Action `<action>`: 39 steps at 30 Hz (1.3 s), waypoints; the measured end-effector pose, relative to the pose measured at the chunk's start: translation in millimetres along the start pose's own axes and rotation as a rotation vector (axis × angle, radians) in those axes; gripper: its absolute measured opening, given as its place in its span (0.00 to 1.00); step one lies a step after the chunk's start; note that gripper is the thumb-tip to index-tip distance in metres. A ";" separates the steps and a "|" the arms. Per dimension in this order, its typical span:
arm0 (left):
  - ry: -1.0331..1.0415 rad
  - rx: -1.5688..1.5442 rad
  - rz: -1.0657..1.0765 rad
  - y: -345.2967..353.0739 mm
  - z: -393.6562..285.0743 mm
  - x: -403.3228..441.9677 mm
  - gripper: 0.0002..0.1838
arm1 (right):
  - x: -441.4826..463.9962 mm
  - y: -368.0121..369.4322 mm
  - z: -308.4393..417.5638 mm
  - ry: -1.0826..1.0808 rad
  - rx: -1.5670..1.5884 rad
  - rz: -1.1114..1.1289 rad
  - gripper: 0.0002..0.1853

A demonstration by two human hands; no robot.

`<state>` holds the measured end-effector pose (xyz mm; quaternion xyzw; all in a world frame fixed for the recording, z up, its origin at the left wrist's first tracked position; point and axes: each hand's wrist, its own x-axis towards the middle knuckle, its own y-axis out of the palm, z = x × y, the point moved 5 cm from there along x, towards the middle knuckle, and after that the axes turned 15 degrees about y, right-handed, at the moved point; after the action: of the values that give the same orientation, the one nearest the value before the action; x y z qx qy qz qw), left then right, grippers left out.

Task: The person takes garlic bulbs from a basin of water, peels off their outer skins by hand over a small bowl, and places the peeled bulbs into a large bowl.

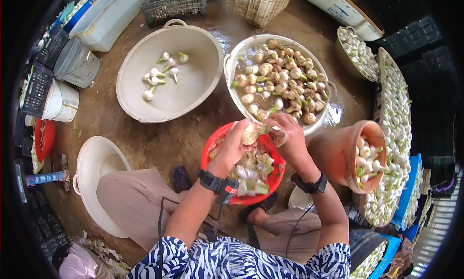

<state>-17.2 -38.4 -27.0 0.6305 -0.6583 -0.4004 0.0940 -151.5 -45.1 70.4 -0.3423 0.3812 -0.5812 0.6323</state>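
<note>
My left hand (229, 149) is closed around a garlic bulb (251, 133). The fingers of my right hand (291, 143) are pinched on the bulb's stem end, where loose papery skin (277, 136) shows. Both hands are above a red basin (277, 178) that holds garlic peelings (251, 172) and cut stem pieces. Beyond them, a round white tub (230, 81) contains many brownish unpeeled bulbs (285, 78) in water. To its left, a large pale basin (130, 66) has several clean white bulbs (154, 81) with short green stems.
An orange bucket (328, 151) with white bulbs stands right of my right hand. Garlic is heaped along the right side (394, 105). A white tub (89, 172) is by my left knee. Crates (175, 6) and buckets (62, 100) line the back and left. Another person (79, 263) is at lower left.
</note>
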 end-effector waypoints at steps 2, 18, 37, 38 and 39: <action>0.007 -0.022 0.169 9.7 -3.4 -6.0 0.17 | -8.0 -3.4 13.4 -0.391 -0.059 -0.190 0.13; 0.132 0.210 0.422 26.5 -21.4 -137.0 0.28 | -148.8 -26.2 61.9 -0.343 -0.103 -0.132 0.04; 0.673 0.850 0.809 38.8 -34.9 -160.8 0.33 | -142.6 20.1 -15.2 0.409 1.062 0.217 0.08; 0.625 0.663 0.682 35.1 -31.9 -156.2 0.32 | -142.1 15.9 -13.3 0.348 1.134 0.154 0.07; 0.573 0.476 0.555 29.7 -25.5 -149.4 0.31 | -143.2 7.4 -7.4 0.288 1.203 0.089 0.07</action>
<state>4.4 83.0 66.0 0.5197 -0.8233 -0.0076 0.2281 -159.4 98.2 72.4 0.1721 0.0821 -0.7078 0.6802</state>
